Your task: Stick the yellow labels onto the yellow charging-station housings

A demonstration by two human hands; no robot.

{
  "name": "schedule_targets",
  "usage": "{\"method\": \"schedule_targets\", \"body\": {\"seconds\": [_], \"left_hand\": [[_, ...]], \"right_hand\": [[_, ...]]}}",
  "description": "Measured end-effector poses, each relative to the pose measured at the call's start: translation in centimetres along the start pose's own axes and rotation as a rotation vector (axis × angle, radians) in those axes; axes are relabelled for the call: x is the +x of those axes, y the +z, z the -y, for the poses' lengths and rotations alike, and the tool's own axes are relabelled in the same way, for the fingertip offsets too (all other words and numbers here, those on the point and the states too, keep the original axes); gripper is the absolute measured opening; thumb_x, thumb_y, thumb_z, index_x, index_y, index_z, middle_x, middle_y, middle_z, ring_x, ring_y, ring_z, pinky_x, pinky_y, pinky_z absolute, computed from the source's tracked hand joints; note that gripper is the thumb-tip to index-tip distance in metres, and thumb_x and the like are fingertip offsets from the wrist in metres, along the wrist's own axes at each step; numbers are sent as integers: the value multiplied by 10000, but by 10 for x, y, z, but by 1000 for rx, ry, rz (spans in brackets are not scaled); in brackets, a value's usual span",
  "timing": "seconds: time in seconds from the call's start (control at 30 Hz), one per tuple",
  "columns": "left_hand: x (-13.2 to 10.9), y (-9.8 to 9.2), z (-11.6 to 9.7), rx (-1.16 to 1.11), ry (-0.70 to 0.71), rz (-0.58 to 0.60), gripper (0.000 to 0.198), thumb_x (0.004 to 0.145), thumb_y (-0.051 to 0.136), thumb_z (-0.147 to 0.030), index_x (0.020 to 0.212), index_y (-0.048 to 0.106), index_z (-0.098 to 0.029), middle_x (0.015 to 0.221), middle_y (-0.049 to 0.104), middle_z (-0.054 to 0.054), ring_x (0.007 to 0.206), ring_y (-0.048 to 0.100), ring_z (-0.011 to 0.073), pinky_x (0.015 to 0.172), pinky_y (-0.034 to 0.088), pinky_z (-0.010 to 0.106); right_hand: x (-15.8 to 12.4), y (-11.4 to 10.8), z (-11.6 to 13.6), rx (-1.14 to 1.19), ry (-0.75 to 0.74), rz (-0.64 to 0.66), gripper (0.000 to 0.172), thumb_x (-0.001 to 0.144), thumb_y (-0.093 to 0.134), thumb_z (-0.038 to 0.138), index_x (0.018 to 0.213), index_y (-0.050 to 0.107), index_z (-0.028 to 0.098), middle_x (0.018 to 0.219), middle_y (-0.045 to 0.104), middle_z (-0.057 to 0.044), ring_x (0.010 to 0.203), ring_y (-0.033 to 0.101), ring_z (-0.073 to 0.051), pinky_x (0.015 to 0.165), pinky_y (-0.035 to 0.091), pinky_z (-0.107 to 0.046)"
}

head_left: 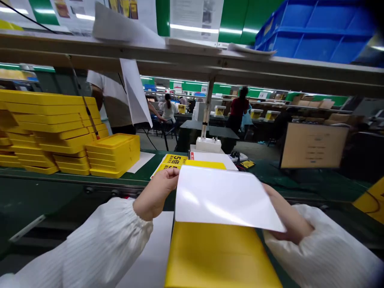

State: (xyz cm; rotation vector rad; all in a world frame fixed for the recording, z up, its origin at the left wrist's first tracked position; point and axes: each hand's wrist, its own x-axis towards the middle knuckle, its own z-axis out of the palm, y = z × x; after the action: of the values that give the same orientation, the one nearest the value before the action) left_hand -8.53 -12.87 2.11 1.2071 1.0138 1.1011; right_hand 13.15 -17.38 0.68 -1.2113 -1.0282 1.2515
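White sheet (225, 198) held in the air between both hands, directly above a yellow tray (222, 256). Not touching the tray as far as can be told. Long axis runs left to right, dropping toward the right; the far edge curls slightly. Glossy, blank on the visible face.

Left hand (157, 192) closed on the sheet's left edge, thumb and fingers pinching. Right hand (288, 214) at the lower right corner, slightly nearer the near side; fingers hidden behind the sheet, so grip cannot be told.

Tray lies near centre on the green surface (141, 170), a loose white sheet (150, 248) just left of it. Beyond: a printed yellow card (171, 163) at the far edge. Far left: stacked yellow trays (45, 128), with a shorter stack (112, 154) just right of them.
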Motion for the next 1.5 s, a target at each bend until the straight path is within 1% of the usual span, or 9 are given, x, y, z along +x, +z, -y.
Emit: {"method": "schedule_targets", "body": {"seconds": [0.13,0.27,0.33,0.47,0.7,0.9,1.03,1.23,1.5], "left_hand": [[14,-8,16,32,-74,23,280,524,756,-361,574,554,-174,682,601,13,764,527,187,691,366,299],[21,-12,34,57,-102,80,373,562,747,-352,500,427,-168,632,520,-19,713,461,133,694,312,269],[22,-12,42,66,-116,104,393,573,740,-331,493,393,-166,629,483,-25,682,435,121,668,303,263],[19,-9,53,47,-166,100,384,563,743,-300,491,394,-159,683,441,-24,688,429,117,643,314,253],[18,-8,58,15,-150,100,335,548,762,-278,479,459,-155,851,418,10,831,465,156,700,375,271],[17,-10,60,-8,-155,85,340,516,787,-251,454,472,-139,944,367,10,878,428,131,704,383,228],[18,-9,60,9,-150,74,332,505,792,-244,445,482,-139,931,361,11,883,414,124,722,381,219],[20,-8,61,-20,-152,98,345,541,779,-241,465,458,-138,885,398,-1,817,458,110,684,390,221],[22,-11,63,21,-162,88,323,557,767,-262,485,473,-150,901,415,18,845,460,136,659,409,240]], "right_hand": [[9,-10,-6,-59,-9,13,307,555,773,411,609,574,184,638,560,17,613,471,-117,571,375,-231],[14,-17,-17,-58,150,13,388,516,794,420,566,498,173,722,541,2,713,484,-143,631,381,-239],[16,-20,-23,-135,124,-7,422,508,788,429,518,458,166,759,489,-2,736,462,-148,648,373,-245],[17,-25,-35,-218,87,-22,401,515,765,441,507,478,162,822,415,-12,769,443,-160,671,371,-258],[14,-28,-40,-179,115,-46,403,495,769,428,468,472,158,904,404,-33,812,448,-179,676,397,-274],[13,-35,-48,-159,135,21,357,592,751,388,504,494,156,986,389,-32,884,457,-181,674,445,-244],[13,-38,-51,-142,155,21,352,592,756,380,505,499,156,1018,390,-40,914,470,-202,674,474,-259],[11,-31,-46,-159,115,-38,380,527,775,411,472,508,147,956,389,-41,810,470,-171,611,468,-249],[11,-32,-47,-158,74,-12,350,593,744,370,512,482,153,963,382,-28,807,473,-153,664,462,-256]]}}
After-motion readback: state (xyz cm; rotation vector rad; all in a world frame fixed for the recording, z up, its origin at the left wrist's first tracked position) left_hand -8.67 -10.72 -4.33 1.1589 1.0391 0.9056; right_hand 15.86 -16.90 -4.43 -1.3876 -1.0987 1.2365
